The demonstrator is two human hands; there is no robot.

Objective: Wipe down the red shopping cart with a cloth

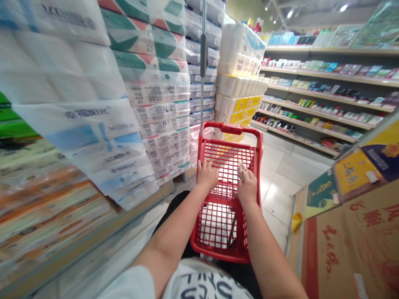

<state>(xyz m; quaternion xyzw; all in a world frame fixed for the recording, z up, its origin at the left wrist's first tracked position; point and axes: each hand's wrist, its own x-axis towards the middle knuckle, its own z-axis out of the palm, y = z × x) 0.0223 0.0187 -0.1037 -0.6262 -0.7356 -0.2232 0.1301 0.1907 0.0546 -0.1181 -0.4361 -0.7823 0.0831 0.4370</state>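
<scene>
A red plastic shopping basket (228, 201) with grid walls and a long pull handle stands right in front of my body. My left hand (208, 176) is at the basket's left side, fingers slightly spread and bent, with nothing visible in it. Over the right part of the basket, my right hand (247, 185) is closed around a small crumpled whitish piece (240, 170), perhaps paper or cloth. The basket's slim grey handle pole (203, 54) rises from its far left corner. Pale floor shows through the grid, and I make out no goods inside.
Tall stacks of wrapped tissue packs (158, 99) line the left side. Ahead are bundles of toilet rolls (237, 83) and shelves of small boxed goods (324, 91). Cardboard cartons (352, 245) stand close on the right. Tiled floor (277, 178) runs between.
</scene>
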